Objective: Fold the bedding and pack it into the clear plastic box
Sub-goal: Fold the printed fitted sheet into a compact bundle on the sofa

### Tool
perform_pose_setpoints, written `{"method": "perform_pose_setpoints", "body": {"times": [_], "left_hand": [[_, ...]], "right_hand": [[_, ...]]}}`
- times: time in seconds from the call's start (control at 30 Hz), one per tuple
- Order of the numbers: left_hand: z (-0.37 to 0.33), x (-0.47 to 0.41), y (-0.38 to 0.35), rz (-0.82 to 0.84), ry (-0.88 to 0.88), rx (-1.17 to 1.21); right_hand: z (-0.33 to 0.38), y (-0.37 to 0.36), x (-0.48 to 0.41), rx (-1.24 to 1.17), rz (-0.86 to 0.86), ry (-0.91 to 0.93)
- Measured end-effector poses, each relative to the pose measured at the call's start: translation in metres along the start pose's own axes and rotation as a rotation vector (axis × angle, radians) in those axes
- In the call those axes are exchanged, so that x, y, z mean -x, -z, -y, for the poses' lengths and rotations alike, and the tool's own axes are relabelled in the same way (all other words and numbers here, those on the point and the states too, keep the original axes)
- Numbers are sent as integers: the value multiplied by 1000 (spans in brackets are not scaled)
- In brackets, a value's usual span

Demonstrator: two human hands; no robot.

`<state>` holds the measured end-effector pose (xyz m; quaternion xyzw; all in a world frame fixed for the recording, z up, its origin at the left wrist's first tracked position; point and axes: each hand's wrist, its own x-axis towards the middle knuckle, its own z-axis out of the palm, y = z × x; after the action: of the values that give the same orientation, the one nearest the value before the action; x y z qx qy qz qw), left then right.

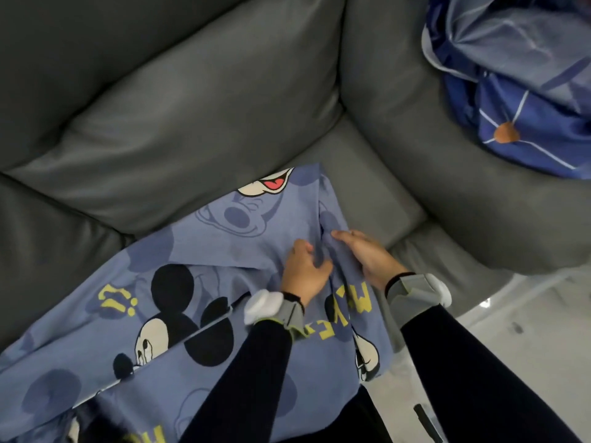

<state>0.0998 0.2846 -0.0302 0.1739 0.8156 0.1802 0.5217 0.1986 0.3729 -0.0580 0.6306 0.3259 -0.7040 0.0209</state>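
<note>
Head view: sheet [224,251] spread over the sofa [192,107] seat, running from centre down to 7 o'clock. I've got the left hand [305,273] curled at centre, pinching a fold of it. Right hand [367,257] sits just at its 2 o'clock, fingers straight, pressing flat on the same fold. Up at 1 o'clock, a second blue bundle [518,91] rests on the sofa arm.
</note>
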Motion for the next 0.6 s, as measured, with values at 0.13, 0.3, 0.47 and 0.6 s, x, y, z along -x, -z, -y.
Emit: {"method": "perform_pose_setpoints", "body": {"times": [0.13,0.3,0.47,0.6], "left_hand": [[7,-13,-33,-135,-59,-350],[-3,-24,-10,-198,-202,-324],[-63,-24,18,-68,-182,325],[-107,-32,26,-26,-263,315]], "right_hand": [[-15,35,5,146,66,82],[-14,66,-2,604,-298,431],[21,47,0,521,-599,643],[21,26,43,146,-285,591]]}}
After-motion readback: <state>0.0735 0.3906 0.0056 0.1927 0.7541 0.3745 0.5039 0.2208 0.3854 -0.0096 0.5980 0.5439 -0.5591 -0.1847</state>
